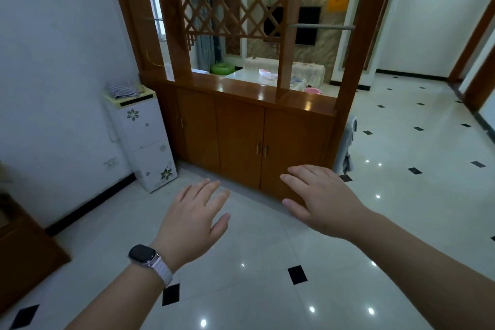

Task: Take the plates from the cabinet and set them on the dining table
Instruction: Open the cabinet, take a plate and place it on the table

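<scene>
A brown wooden cabinet (241, 136) with closed doors forms the base of a room divider ahead of me. Small metal handles (262, 149) sit where its two right doors meet. No plates are visible. My left hand (195, 218), with a dark watch on the wrist, is stretched forward, fingers apart, holding nothing. My right hand (321, 195) is also extended, palm down and empty, in front of the lower right door of the cabinet. Both hands hover above the floor, short of the doors.
A white floral drawer unit (144, 142) with folded cloth on top stands left of the cabinet by the wall. Brown furniture (24, 249) juts in at the lower left. A grey cloth (348, 142) hangs at the cabinet's right end. Glossy tiled floor (401, 155) extends to the right.
</scene>
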Action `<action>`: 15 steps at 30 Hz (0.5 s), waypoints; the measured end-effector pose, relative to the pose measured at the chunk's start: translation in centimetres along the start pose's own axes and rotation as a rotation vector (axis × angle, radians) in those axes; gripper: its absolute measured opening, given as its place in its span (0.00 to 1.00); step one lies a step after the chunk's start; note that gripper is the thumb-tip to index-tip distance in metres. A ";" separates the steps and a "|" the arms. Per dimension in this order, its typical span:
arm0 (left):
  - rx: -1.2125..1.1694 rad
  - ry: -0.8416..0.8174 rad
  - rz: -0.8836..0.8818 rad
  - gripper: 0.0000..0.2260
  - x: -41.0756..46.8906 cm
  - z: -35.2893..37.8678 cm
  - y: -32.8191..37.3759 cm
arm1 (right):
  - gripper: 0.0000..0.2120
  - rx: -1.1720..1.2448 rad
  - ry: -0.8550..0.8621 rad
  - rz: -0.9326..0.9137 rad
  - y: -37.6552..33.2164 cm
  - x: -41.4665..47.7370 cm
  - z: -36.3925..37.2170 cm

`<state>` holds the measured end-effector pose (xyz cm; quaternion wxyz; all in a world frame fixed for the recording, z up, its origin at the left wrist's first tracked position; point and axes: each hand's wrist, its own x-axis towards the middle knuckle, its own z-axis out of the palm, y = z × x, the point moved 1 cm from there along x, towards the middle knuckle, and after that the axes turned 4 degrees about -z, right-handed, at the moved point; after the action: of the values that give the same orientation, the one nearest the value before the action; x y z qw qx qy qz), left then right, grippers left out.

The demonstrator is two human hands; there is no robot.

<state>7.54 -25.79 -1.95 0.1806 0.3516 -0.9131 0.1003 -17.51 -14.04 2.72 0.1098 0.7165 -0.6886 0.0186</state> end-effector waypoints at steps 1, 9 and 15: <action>-0.007 0.003 -0.006 0.21 0.4 0.1 -0.6 | 0.30 0.009 0.001 -0.004 -0.1 0.9 0.1; -0.018 0.007 -0.026 0.21 4.5 3.4 -3.9 | 0.32 0.064 -0.053 -0.023 1.1 7.7 3.9; 0.003 -0.018 -0.016 0.20 11.3 7.4 -6.6 | 0.33 0.133 -0.081 -0.033 4.9 15.1 8.6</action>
<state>2.36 -39.81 -3.85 0.1727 0.3602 -0.9116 0.0973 -22.71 -30.54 -2.29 0.0345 0.7335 -0.6780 0.0335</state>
